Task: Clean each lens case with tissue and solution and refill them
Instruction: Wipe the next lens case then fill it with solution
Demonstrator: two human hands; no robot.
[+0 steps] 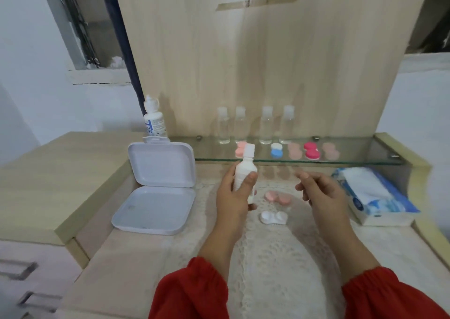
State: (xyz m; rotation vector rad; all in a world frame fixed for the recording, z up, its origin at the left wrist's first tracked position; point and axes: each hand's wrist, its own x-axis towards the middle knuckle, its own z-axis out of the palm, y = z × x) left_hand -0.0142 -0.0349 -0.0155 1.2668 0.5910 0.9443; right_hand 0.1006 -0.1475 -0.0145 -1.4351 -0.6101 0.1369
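Note:
My left hand (235,192) grips a small white solution bottle (245,170) upright above the lace mat (267,257). To its right my right hand (321,192) hovers with loosely curled fingers and holds nothing. Between the hands, on the mat, lie two pink caps (277,198) and an uncapped white lens case (274,217). Several more lens cases sit on the glass shelf (353,159): a pink one (241,148) behind the bottle, a white and blue one (276,150), a pale pink one (295,151), a magenta one (311,150) and another pale pink one (330,151).
An open white plastic box (155,187) stands left of the mat. A larger solution bottle (154,118) rises behind it. Several clear small bottles (255,125) line the back of the shelf. A tissue pack (375,194) lies at the right. Drawers (24,277) sit lower left.

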